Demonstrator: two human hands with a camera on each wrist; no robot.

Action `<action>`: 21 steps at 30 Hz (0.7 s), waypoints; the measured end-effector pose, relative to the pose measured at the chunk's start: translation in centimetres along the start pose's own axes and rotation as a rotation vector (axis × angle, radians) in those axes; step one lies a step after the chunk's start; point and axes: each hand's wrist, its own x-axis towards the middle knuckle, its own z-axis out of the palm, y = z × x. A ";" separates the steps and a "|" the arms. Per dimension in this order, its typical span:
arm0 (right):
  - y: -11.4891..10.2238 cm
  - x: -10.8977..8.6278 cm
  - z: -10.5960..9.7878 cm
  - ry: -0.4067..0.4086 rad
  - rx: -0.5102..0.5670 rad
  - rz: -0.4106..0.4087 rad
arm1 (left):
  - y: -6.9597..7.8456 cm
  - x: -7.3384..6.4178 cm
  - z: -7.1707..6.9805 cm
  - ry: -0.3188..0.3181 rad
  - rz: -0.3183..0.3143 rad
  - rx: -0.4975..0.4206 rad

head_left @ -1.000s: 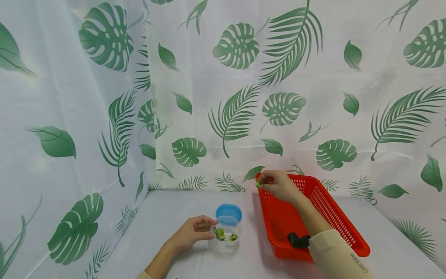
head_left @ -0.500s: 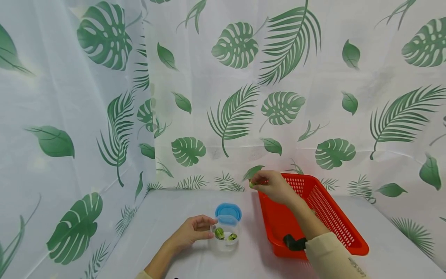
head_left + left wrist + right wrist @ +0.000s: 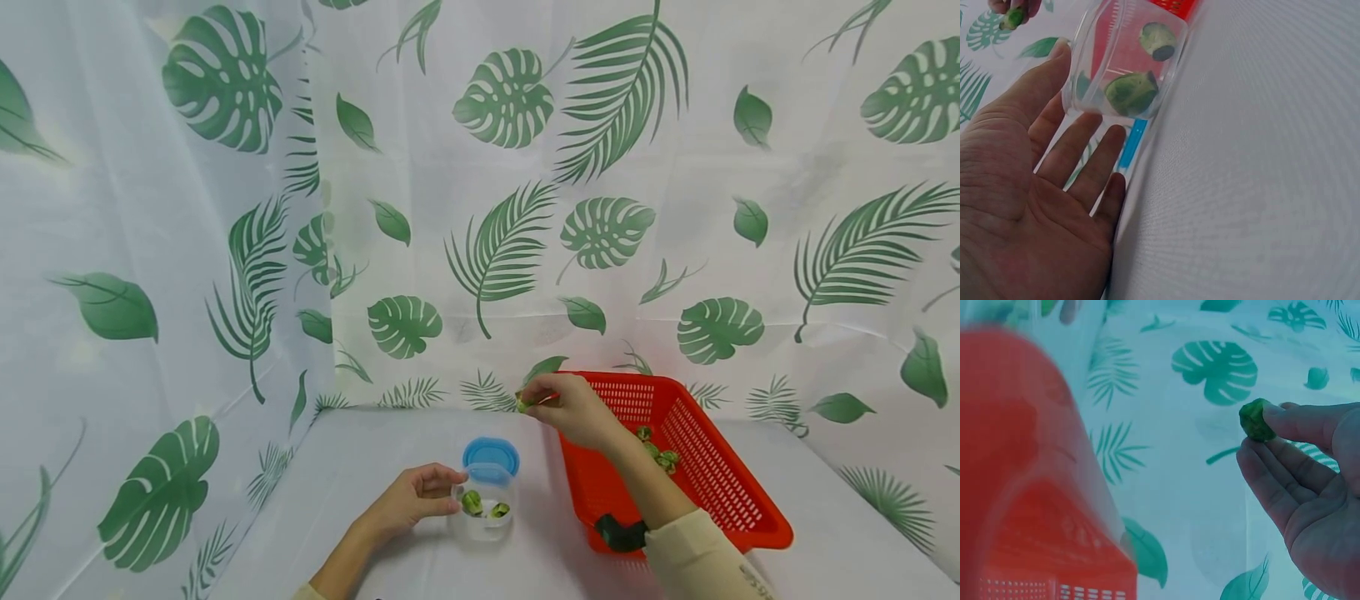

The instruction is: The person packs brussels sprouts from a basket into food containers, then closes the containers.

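Note:
Pinched between my right hand's (image 3: 573, 410) thumb and fingertips is a small green Brussels sprout (image 3: 1256, 420). This hand hangs in the air over the far left corner of the red plastic basket (image 3: 581, 500). My left hand (image 3: 416, 498) is beside a small clear plastic container (image 3: 483, 532), its nearly straight fingers and thumb at the container's side wall. Inside the container lie two Brussels sprouts; one sprout (image 3: 1131, 94) is nearer the left hand in the left wrist view, the other sprout (image 3: 1158, 41) farther off.
A blue lid (image 3: 491, 454) lies right behind the container. Several more Brussels sprouts (image 3: 666, 460) sit in the basket, partly behind the right forearm. A dark device (image 3: 621, 533) is on the right forearm. Leaf-printed white sheeting (image 3: 420, 250) walls off the back and left of the white table (image 3: 360, 442).
My right hand has moved left with the sprout, from above the basket toward the container's side. Sprouts in the basket have come into view. The left hand and container have stayed put.

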 end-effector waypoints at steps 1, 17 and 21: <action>-0.1 0.0 0.1 0.000 0.005 -0.007 | 0.0 0.0 0.0 0.000 -0.002 0.000; -0.5 0.0 2.5 -0.035 0.007 -0.060 | 0.0 -0.1 0.1 0.012 -0.011 -0.018; -0.4 0.1 2.8 -0.032 0.019 -0.066 | 0.1 -0.1 0.1 0.015 -0.013 -0.016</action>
